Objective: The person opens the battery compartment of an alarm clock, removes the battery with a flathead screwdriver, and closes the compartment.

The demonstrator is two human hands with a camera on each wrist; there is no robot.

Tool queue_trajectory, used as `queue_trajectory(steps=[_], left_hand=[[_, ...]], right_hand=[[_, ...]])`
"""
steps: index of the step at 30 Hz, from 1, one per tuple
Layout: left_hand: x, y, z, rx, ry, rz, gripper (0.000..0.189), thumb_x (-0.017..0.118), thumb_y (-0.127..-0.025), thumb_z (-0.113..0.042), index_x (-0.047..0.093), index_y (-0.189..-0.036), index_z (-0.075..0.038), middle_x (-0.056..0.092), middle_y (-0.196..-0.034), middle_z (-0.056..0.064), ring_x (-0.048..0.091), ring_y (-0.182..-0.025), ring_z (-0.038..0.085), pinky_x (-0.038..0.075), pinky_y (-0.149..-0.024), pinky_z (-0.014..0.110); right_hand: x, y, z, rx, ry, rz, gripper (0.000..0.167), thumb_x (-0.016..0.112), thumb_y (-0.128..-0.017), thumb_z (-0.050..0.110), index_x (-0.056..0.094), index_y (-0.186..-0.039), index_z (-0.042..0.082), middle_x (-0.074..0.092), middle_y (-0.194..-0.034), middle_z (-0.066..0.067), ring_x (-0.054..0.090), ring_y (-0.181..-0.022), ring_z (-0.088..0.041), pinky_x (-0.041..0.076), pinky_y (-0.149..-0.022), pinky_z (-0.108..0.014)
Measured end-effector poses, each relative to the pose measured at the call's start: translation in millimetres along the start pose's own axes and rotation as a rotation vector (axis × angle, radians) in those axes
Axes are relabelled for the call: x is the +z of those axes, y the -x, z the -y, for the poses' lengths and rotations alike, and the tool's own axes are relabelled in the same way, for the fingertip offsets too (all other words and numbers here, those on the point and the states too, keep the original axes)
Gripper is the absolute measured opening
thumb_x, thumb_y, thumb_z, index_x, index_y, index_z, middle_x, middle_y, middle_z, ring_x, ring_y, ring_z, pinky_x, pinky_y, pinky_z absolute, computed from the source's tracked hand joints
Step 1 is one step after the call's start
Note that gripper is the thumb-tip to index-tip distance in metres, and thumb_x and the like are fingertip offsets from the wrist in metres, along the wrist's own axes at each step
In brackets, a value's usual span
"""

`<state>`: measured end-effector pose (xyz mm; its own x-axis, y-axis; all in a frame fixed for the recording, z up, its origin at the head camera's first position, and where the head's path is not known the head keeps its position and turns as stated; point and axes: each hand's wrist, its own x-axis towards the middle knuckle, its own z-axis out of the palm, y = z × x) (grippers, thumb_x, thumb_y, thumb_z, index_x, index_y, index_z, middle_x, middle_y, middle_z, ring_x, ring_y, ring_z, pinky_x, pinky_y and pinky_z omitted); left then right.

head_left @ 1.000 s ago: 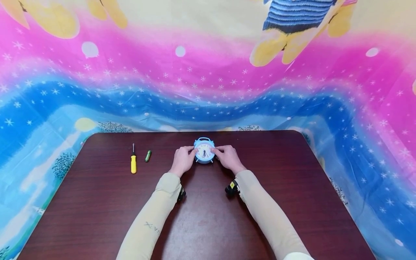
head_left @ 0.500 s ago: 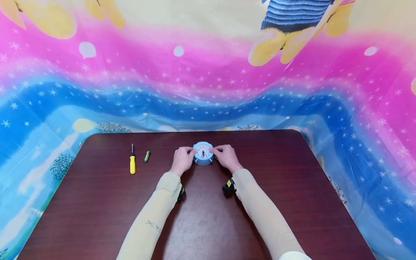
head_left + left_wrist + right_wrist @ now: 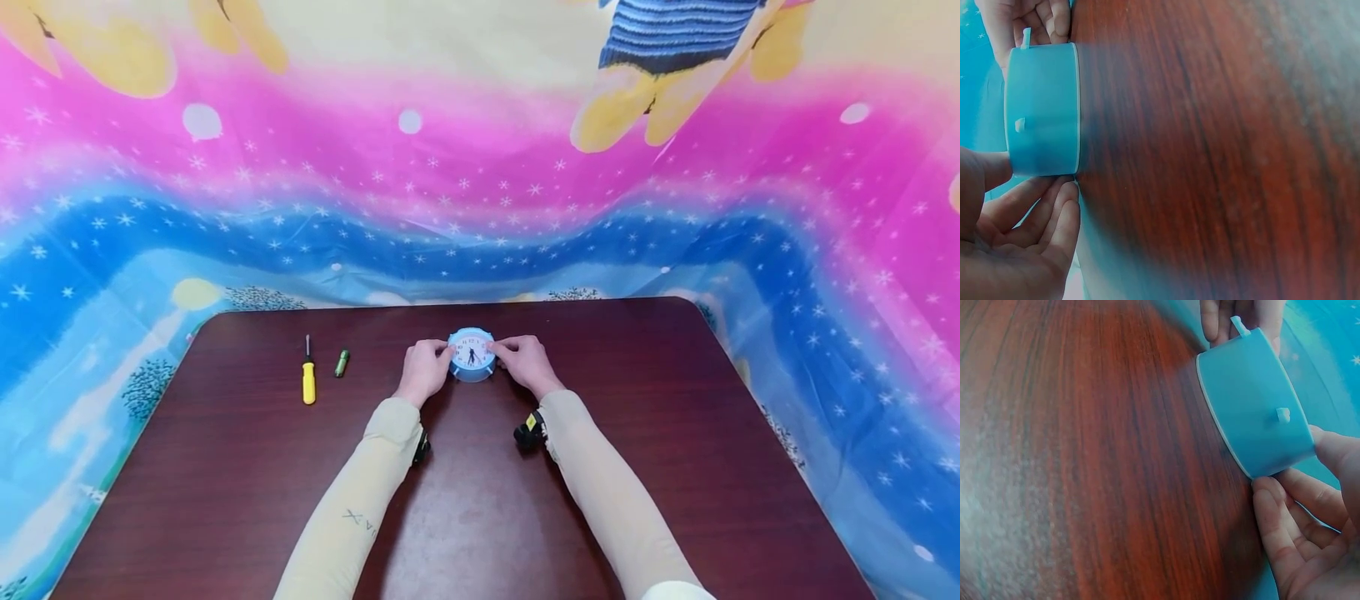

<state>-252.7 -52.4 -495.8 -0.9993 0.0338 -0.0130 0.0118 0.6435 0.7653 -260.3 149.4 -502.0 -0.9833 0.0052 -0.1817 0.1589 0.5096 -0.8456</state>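
Observation:
A light blue alarm clock (image 3: pixel 471 350) lies on its back near the table's far edge, its white dial facing up. In the left wrist view the clock's curved side (image 3: pixel 1047 106) shows two small feet, and its back rim meets the wood. My left hand (image 3: pixel 424 368) grips the clock's left side, thumb at the front rim and fingers lower down. On the opposite side my right hand (image 3: pixel 527 363) holds it the same way, its fingers (image 3: pixel 1269 512) bent near the tabletop. The clock's back is hidden against the table.
To the left on the dark wooden table (image 3: pixel 225 467) lie a screwdriver (image 3: pixel 308 379) with a yellow handle and a small green battery (image 3: pixel 342 363). A colourful printed cloth (image 3: pixel 480 192) hangs behind the table and along both sides.
The clock has tipped backward from a more upright stance onto its back, and its top handle has gone out of sight. Both hands stay on its sides. The screwdriver and battery have not moved.

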Motion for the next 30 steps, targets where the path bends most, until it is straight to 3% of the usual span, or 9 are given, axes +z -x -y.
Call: queue_trajectory(steps=[11,17,21,26,30], left_hand=[[-0.5,0.7,3.9,0.003,0.008,0.002,0.039,0.061,-0.104,-0.027,0.068,-0.13,0.002,0.068,-0.124,0.017,0.061,-0.116,0.031,0.05,-0.097,0.043],[-5.0,-4.8,5.1,-0.019,0.067,-0.029,0.045,0.057,-0.105,-0.035,0.064,-0.133,0.0,0.07,-0.12,0.016,0.063,-0.112,0.03,0.051,-0.096,0.042],[-23.6,-10.0,4.8,0.012,0.077,-0.066,0.057,0.048,-0.107,-0.046,0.056,-0.143,-0.002,0.064,-0.132,0.016,0.058,-0.123,0.031,0.045,-0.103,0.045],[-58.0,-14.1,1.1,0.091,0.017,-0.072,0.073,0.039,-0.105,-0.059,0.043,-0.155,-0.006,0.044,-0.156,0.013,0.037,-0.144,0.034,0.031,-0.116,0.049],[-83.3,-17.0,2.0,0.148,-0.027,-0.101,0.076,0.037,-0.104,-0.063,0.04,-0.157,-0.009,0.039,-0.159,0.011,0.031,-0.147,0.035,0.026,-0.118,0.05]], right_hand=[[0,0.5,2,0.042,-0.042,0.003,0.042,0.07,-0.097,0.044,0.077,-0.117,0.008,0.072,-0.102,-0.005,0.067,-0.09,-0.02,0.056,-0.083,-0.037],[-8,-2.9,0,0.076,-0.256,0.048,0.062,0.059,-0.099,0.056,0.068,-0.127,0.002,0.068,-0.109,-0.015,0.069,-0.095,-0.024,0.057,-0.086,-0.034],[-18,-4.2,-3,0.061,-0.366,0.078,0.067,0.055,-0.101,0.057,0.061,-0.137,0.001,0.065,-0.121,-0.019,0.067,-0.106,-0.028,0.055,-0.093,-0.036],[-40,-6.7,1,-0.023,-0.31,-0.002,0.07,0.047,-0.103,0.059,0.057,-0.144,0.004,0.062,-0.135,-0.014,0.061,-0.119,-0.028,0.047,-0.104,-0.039],[-64,-8.5,15,-0.074,-0.254,-0.068,0.067,0.042,-0.105,0.057,0.055,-0.147,0.006,0.057,-0.143,-0.013,0.055,-0.128,-0.03,0.041,-0.109,-0.042]])
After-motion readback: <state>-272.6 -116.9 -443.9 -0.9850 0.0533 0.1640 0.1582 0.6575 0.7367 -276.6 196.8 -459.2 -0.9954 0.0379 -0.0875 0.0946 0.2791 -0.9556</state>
